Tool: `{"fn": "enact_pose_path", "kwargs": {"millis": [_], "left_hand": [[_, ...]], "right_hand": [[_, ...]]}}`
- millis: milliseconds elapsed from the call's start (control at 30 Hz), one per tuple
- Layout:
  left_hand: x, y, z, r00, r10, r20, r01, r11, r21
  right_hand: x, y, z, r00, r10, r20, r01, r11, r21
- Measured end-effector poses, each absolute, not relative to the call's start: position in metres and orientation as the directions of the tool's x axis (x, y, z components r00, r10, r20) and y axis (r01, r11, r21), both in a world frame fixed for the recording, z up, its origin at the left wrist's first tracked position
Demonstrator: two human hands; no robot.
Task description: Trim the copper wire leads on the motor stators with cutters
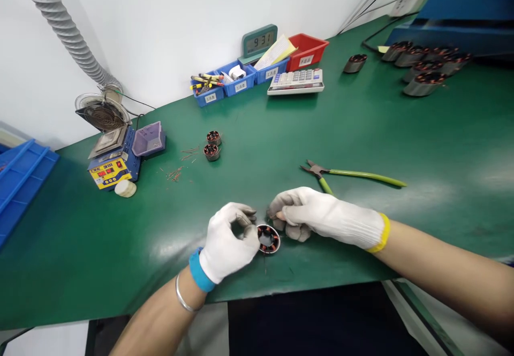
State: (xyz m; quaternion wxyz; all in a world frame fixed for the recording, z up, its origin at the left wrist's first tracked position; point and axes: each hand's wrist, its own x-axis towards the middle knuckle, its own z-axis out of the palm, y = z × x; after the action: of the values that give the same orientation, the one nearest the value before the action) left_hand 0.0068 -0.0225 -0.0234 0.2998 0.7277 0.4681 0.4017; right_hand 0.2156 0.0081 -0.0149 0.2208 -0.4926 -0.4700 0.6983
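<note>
A small motor stator (278, 246), a ring with copper windings and dark inner slots, lies near the table's front edge. My left hand (229, 243), in a white glove with grey fingertips, is curled at its left side, thumb and finger against the rim. From the stator's lower side a thin wire sticks out toward me. My right hand (309, 214), gloved too, is closed in a pinch just above and right of the ring; a bare fingertip shows. What it pinches is too small to make out. Beyond it lie green-handled cutting pliers (357, 174), jaws apart.
Two small stators (212, 151) stand beyond my left hand near scattered wire clippings (174, 174). Further left are a blue-and-yellow soldering pot (114, 171) and a purple tray (149, 139). Blue bins (240, 85), a calculator (296, 81) and a red bin (311, 48) line the back; larger stators (421, 85) stand right.
</note>
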Motion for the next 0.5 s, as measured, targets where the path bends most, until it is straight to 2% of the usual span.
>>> {"fn": "enact_pose_path", "kwargs": {"millis": [100, 200, 267, 333, 400, 500], "left_hand": [[0.013, -0.025, -0.017, 0.189, 0.969, 0.158, 0.502, -0.234, 0.833], [0.023, -0.029, -0.013, 0.181, 0.983, -0.039, 0.714, -0.104, 0.693], [0.029, -0.031, -0.012, 0.197, 0.976, -0.093, 0.795, -0.104, 0.598], [0.030, -0.031, -0.013, 0.243, 0.966, -0.092, 0.810, -0.150, 0.567], [0.027, -0.028, -0.014, 0.301, 0.949, -0.092, 0.784, -0.192, 0.591], [0.019, -0.023, -0.014, 0.390, 0.915, -0.105, 0.727, -0.236, 0.645]], "right_hand": [[0.223, 0.008, -0.015, -0.488, 0.742, -0.459, 0.214, -0.409, -0.887], [0.224, 0.011, -0.011, -0.512, 0.742, -0.433, 0.314, -0.308, -0.898], [0.220, 0.015, -0.009, -0.506, 0.761, -0.405, 0.415, -0.197, -0.888], [0.213, 0.020, -0.006, -0.495, 0.783, -0.378, 0.519, -0.083, -0.851], [0.206, 0.024, -0.005, -0.469, 0.799, -0.376, 0.599, -0.025, -0.800], [0.205, 0.024, -0.006, -0.411, 0.812, -0.414, 0.654, -0.054, -0.754]]}}
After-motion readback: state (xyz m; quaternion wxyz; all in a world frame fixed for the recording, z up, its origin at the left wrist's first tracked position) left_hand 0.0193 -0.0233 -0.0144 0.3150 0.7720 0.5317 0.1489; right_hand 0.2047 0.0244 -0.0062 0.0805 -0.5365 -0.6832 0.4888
